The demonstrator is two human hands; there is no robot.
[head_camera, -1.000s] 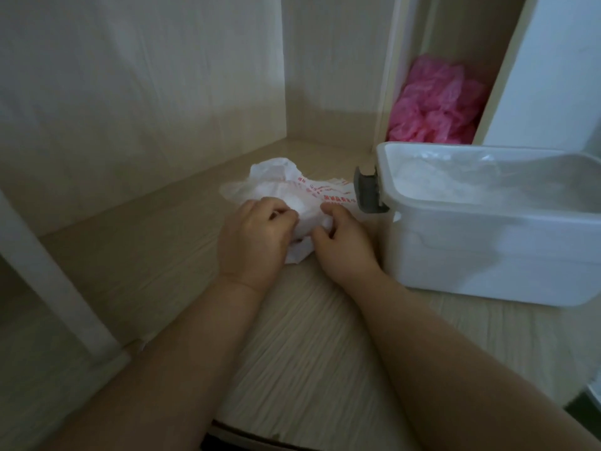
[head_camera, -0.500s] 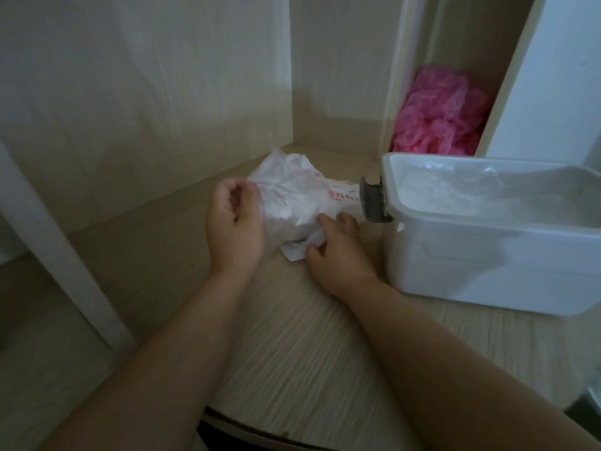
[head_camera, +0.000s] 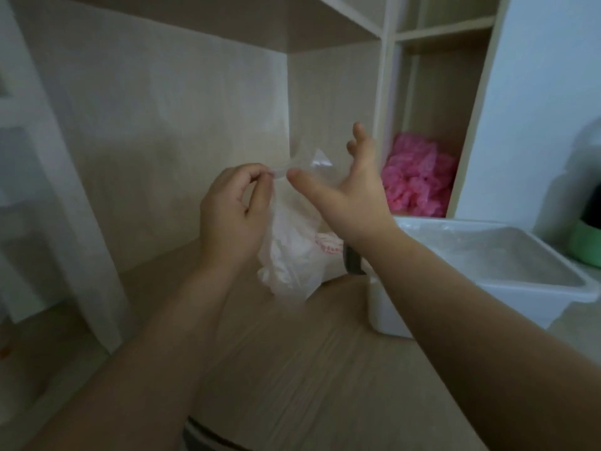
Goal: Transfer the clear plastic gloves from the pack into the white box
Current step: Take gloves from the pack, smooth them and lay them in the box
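The clear plastic pack (head_camera: pixel 292 255) of gloves, with red print on its side, hangs in the air above the wooden shelf. My left hand (head_camera: pixel 234 213) pinches its top edge between thumb and fingers. My right hand (head_camera: pixel 351 190) is beside the pack's top opening with its fingers spread, holding nothing that I can see. The white box (head_camera: pixel 527 288) stands on the shelf to the right, lid off, with clear plastic gloves lying inside it. A dark latch on the box's left end is partly hidden behind my right wrist.
A pink crumpled plastic bundle (head_camera: pixel 416 180) fills a narrow cubby behind the box. A green object (head_camera: pixel 585 242) sits at the far right. The wooden shelf (head_camera: pixel 292 369) has walls at the left and back, and another shelf board overhead.
The pack has been lifted off the shelf by my left hand. My right hand let go of it, rose and opened. The camera view tilted upward.
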